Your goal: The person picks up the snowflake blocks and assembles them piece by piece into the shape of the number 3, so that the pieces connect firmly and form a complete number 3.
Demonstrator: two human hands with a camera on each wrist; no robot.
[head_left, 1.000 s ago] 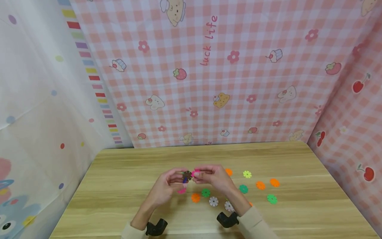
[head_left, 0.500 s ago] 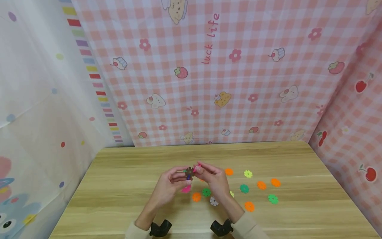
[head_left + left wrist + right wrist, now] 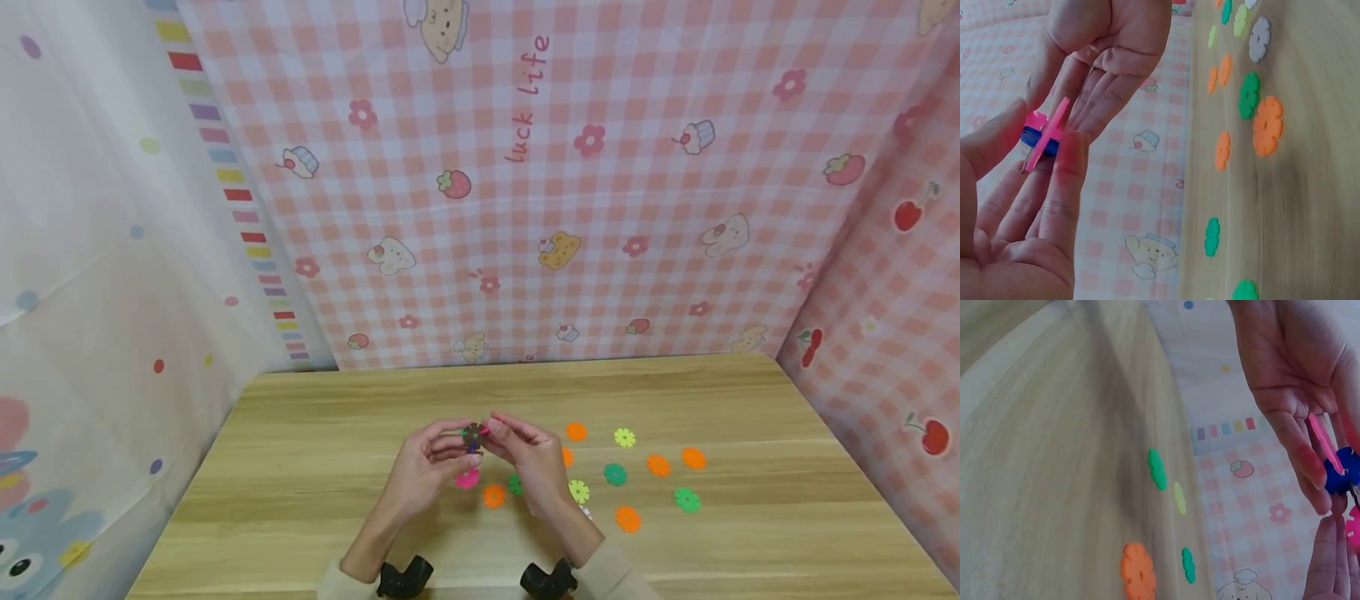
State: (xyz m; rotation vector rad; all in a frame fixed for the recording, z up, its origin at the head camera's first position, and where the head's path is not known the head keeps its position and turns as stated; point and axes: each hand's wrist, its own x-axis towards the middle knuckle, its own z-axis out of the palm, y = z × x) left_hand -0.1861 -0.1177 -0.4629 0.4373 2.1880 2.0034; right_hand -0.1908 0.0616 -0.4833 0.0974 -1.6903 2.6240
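Note:
My left hand (image 3: 418, 477) holds a small cluster of notched plastic snowflake discs joined edge to edge above the table. A brown disc (image 3: 474, 435) faces up in it, with a blue disc (image 3: 1341, 472) below and a pink disc (image 3: 467, 478) hanging lowest. A bit of green shows by the left fingertips. My right hand (image 3: 536, 467) pinches another pink disc (image 3: 1354, 528) between thumb and fingers, its edge right at the brown disc. Both hands' fingertips meet closely around the cluster. In the left wrist view a pink disc (image 3: 1049, 134) crosses the blue one.
Loose snowflake discs lie flat on the wooden table (image 3: 300, 467), mostly to the right: several orange (image 3: 627, 519), green (image 3: 687, 500) and yellow ones (image 3: 625, 437). A grey disc (image 3: 1260, 40) is partly hidden by the right arm in the head view. Checked cloth hangs behind the table.
The right hand has turned, so its pink disc has gone from facing up to nearly edge-on against the brown disc. Its wrist has shifted left. The left hand has moved slightly right with the cluster.

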